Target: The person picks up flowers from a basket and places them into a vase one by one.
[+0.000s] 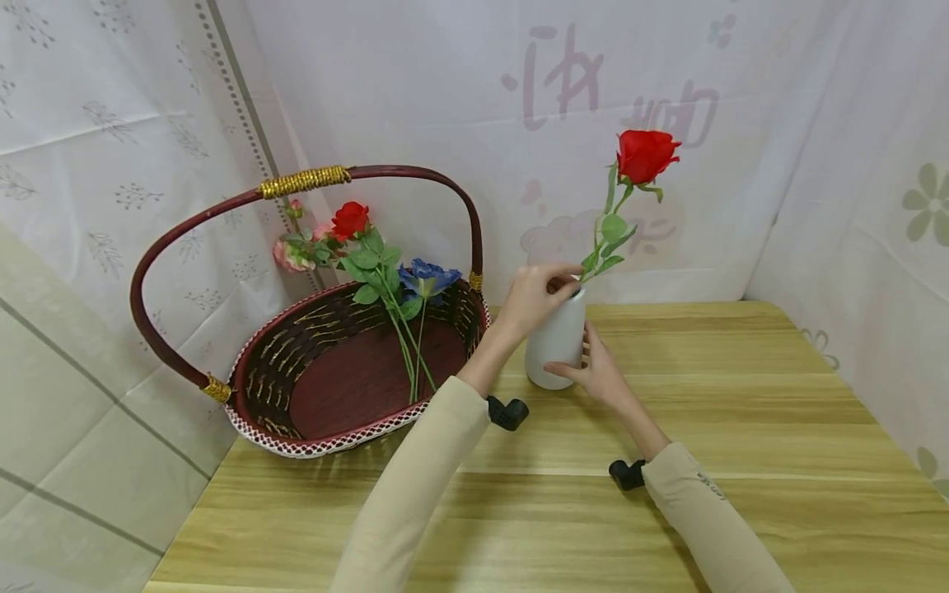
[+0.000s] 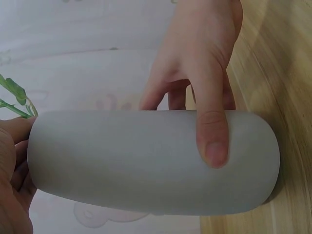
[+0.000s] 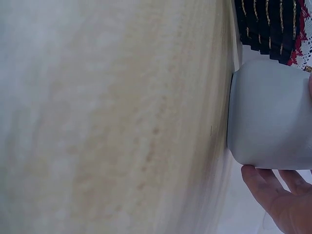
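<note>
A white vase [image 1: 558,342] stands upright on the wooden table. My right hand [image 1: 599,372] grips its lower body, with the thumb across the front, as the left wrist view shows, and the fingers [image 3: 273,192] along the far side. At the vase's mouth, my left hand [image 1: 535,298] has its fingers curled by the stem of a red rose [image 1: 647,156], pinching it at the rim. The rose leans up to the right, its green leaves above the opening. The lower end of the stem is hidden by the hand and vase.
Left of the vase sits a dark woven basket [image 1: 296,449] with a tall arched handle [image 1: 415,171]. Inside lie another red rose [image 1: 350,221], a blue flower [image 1: 428,278] and pink blooms [image 1: 292,255]. Patterned white cloth [image 1: 415,91] hangs behind the table [image 1: 741,428].
</note>
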The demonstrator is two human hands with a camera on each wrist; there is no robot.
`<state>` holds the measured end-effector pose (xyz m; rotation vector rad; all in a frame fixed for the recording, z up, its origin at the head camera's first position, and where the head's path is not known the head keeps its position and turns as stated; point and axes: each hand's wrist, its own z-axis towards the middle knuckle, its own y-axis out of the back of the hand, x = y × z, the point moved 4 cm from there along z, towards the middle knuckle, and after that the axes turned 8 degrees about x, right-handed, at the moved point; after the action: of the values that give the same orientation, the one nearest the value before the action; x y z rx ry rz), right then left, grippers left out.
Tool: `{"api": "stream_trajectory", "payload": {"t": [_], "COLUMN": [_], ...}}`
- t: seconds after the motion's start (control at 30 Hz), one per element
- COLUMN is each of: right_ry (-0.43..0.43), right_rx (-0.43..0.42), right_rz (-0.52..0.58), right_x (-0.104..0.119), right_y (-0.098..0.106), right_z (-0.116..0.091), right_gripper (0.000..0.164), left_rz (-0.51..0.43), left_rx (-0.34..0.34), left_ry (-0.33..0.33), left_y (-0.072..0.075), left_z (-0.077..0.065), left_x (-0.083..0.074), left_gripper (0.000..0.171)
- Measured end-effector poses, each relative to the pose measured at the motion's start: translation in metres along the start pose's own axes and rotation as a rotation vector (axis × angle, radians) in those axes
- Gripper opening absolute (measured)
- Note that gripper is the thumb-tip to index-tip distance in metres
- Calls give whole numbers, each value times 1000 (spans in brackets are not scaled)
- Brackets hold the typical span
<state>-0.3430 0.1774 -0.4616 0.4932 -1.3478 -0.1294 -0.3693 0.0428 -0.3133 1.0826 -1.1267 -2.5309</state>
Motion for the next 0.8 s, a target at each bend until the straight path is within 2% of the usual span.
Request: {"api": "stream_trajectory", "payload": {"t": [0.2,0.47,0.7,0.8], "right_ry": [25,22,19,26], "right_rx": [0,33,28,19], "right_rz": [-4,16,0,5], "right_x": [1,46,43,27], "right_y": [0,1,2,1], "right_z": [0,-15,-15,-9], "right_gripper": [101,95,95,96], "left_rz": [28,20,-3,-14], "left_rx": [0,-2,-28,-43], "left_ry": [-3,-8,-25,-42], "left_y": [-3,-2,-1,-2], "left_z": [0,-1,-2,-3], "left_x": [0,0,2,2], "left_gripper": [23,21,23,23]}}
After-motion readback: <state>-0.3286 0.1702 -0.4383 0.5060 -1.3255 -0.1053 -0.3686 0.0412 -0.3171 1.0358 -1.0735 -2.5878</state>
